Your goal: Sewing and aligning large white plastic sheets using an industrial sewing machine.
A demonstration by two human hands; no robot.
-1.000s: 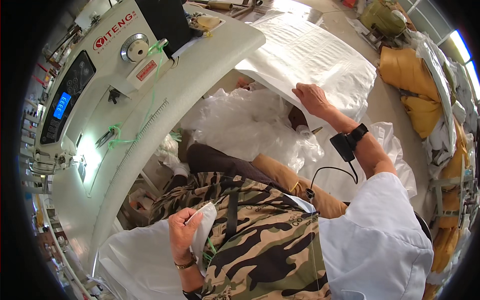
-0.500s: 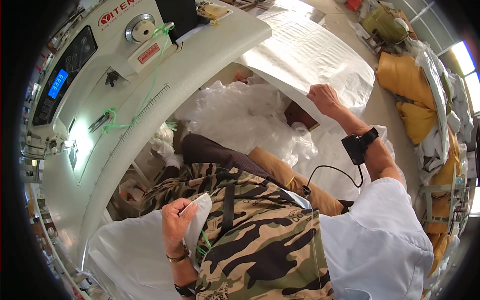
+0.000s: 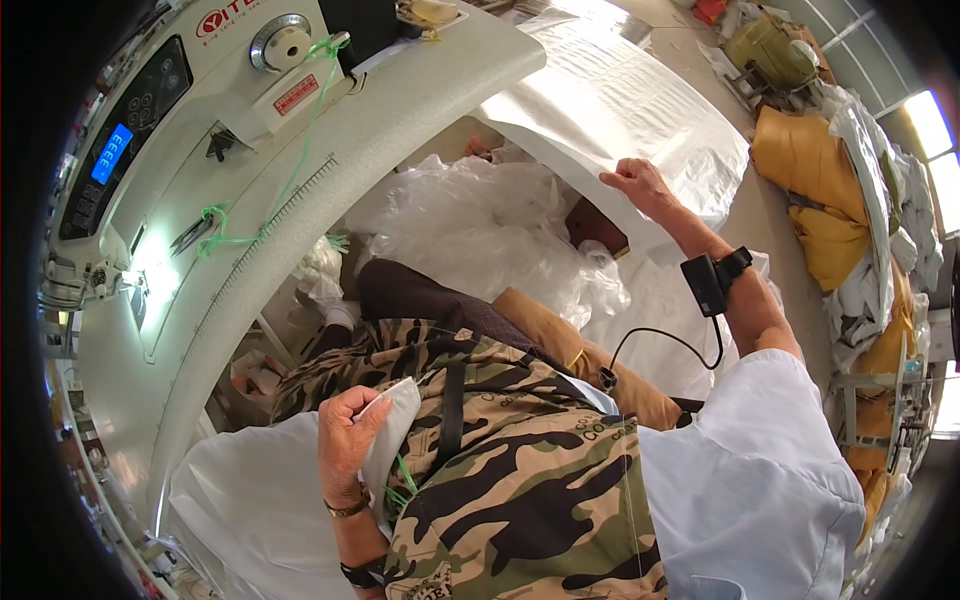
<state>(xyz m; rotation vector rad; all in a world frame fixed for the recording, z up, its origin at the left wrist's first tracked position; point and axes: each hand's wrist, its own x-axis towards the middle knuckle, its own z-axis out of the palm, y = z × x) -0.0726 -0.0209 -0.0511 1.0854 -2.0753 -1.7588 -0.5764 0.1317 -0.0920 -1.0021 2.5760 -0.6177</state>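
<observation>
A white plastic-like sheet (image 3: 400, 425) has its folded edge pinched in my left hand (image 3: 346, 437), whose thumb and fingers press together in front of the camouflage apron (image 3: 530, 470). More of this white material spreads below and left of the wrist. Over a shiny white sheet (image 3: 620, 105) on the surface at the right, my right hand (image 3: 640, 186) is closed, its thumb against the curled fingers. What it holds, if anything, cannot be made out. Thin green strands (image 3: 402, 485) show by my left wrist.
A lit sewing machine (image 3: 140, 275) stands at the left, with scissors (image 3: 195, 235) and green thread (image 3: 306, 150) on its bed. Crumpled clear plastic (image 3: 470, 220) lies in the gap beyond my legs. Yellow bundles (image 3: 815, 165) are piled at the far right.
My right hand has shifted slightly up and left over the shiny sheet. The left hand has moved slightly left and up, with the sheet edge still pinched.
</observation>
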